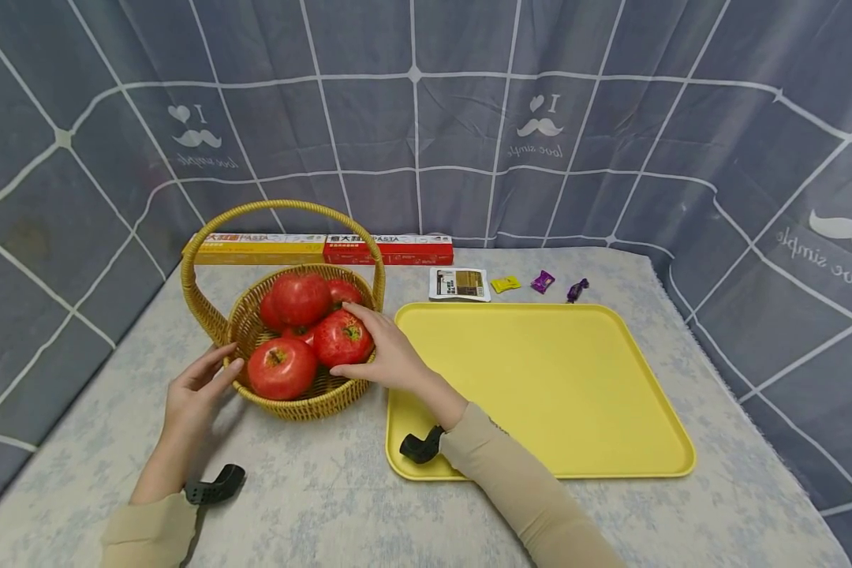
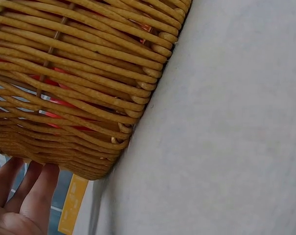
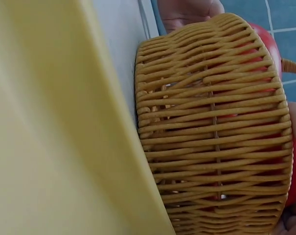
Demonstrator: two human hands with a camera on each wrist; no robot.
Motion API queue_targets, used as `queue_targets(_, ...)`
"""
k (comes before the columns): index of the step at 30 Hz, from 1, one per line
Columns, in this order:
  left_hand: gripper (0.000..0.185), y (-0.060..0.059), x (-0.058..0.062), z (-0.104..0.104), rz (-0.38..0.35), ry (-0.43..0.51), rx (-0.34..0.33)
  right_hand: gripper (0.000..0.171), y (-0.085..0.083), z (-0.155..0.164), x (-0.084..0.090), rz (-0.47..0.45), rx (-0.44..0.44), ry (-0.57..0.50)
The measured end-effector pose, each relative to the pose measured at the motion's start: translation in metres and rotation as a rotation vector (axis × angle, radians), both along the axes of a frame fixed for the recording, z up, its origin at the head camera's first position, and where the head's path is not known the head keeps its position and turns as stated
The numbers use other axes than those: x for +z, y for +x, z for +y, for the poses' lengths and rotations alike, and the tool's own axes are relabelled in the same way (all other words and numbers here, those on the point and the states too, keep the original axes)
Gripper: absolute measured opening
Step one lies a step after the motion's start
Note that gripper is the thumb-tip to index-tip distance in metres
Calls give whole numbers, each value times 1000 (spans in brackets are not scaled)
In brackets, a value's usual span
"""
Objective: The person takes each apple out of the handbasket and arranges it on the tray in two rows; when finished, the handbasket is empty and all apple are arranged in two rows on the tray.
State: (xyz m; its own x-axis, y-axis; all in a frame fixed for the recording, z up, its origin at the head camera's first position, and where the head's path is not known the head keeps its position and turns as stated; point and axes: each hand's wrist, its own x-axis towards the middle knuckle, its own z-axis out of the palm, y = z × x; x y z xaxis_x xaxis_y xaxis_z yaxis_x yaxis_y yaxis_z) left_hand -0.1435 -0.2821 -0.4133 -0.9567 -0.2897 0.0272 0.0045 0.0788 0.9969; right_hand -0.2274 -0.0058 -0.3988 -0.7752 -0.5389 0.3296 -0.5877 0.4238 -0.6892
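Note:
A wicker basket (image 1: 319,406) with a tall arched handle holds several red apples (image 1: 282,368). At its left side my left hand (image 1: 197,386) touches the rim near the foot of the handle. The left wrist view shows fingers (image 2: 37,196) reaching fairly straight to the woven wall. My right hand (image 1: 386,351) spans the apple at the basket's right side (image 1: 342,335), thumb at the near side and fingers over the far side. That apple sits among the others, level with the rim. In the right wrist view, the basket wall hides most of this grip.
Right of the basket lies a yellow tray (image 1: 539,386), under my right forearm. Behind stand a yellow pasta box (image 1: 255,251) and a red one (image 1: 390,251). A white packet (image 1: 459,284), a yellow candy (image 1: 506,284) and two purple candies (image 1: 543,282) lie behind the tray.

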Motion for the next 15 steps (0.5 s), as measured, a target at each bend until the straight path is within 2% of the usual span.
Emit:
queue_targets(6,45,-1,0,-1,-4,-8,3,85,2,-3,-1,44,-31,-15)
queue_targets(15,46,-2,-3,-2,1,1,-4,80,3,-1,1,61,-67,-160)
